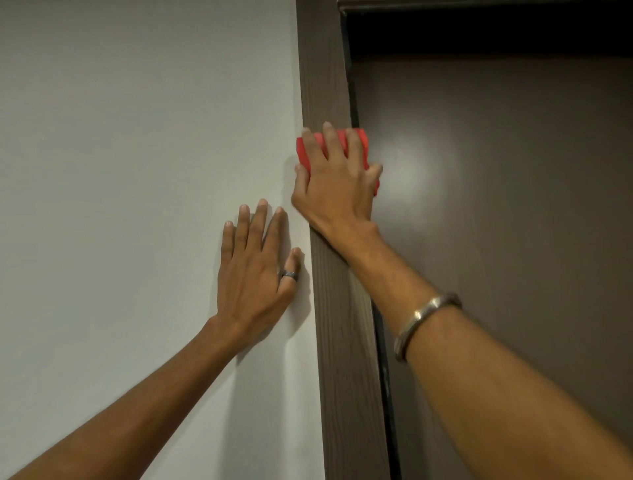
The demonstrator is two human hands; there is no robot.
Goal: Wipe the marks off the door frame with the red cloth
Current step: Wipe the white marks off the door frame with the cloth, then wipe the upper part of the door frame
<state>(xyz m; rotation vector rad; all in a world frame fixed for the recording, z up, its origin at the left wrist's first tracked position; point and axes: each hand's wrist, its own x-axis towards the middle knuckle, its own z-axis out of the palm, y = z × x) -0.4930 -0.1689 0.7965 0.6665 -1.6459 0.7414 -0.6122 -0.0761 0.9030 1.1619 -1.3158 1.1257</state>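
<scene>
A dark brown wooden door frame [325,75] runs from top to bottom through the middle of the head view. My right hand [337,181] presses a folded red cloth [303,154] flat against the frame, fingers spread over it; most of the cloth is hidden under the hand. My left hand [255,270], with a ring on the thumb, lies flat with its fingers apart on the white wall just left of the frame, lower than the right hand, holding nothing. I cannot make out any marks on the frame.
A white wall [137,137] fills the left half. Right of the frame stands a shut dark brown door [513,205] with a bright light glare on it. The top of the frame [479,3] crosses the upper right. A metal bangle [421,318] circles my right forearm.
</scene>
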